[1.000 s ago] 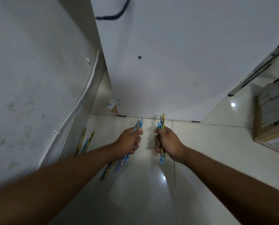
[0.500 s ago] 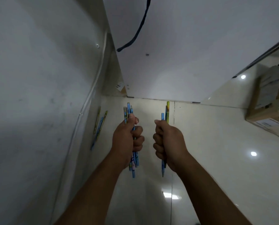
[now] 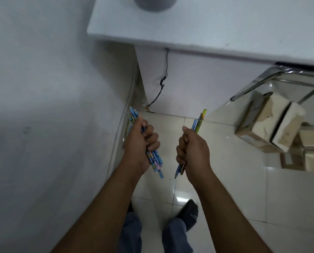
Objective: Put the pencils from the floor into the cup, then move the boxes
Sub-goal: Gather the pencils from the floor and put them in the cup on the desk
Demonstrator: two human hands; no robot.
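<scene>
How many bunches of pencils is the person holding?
2. One bunch of blue patterned pencils is in the left hand; a smaller bunch of blue and green pencils is in the right hand. Their middles are hidden inside the fists.

Nothing here can be read. The cardboard box (image 3: 258,143) on the floor (image 3: 225,179) carries a pale label (image 3: 247,138) on its near side, but the print is too blurred to make out. A small sticker (image 3: 144,103) low in the corner is just as illegible. The pencils (image 3: 155,158) bear coloured printed patterns, with no letters or numbers that can be told
</scene>
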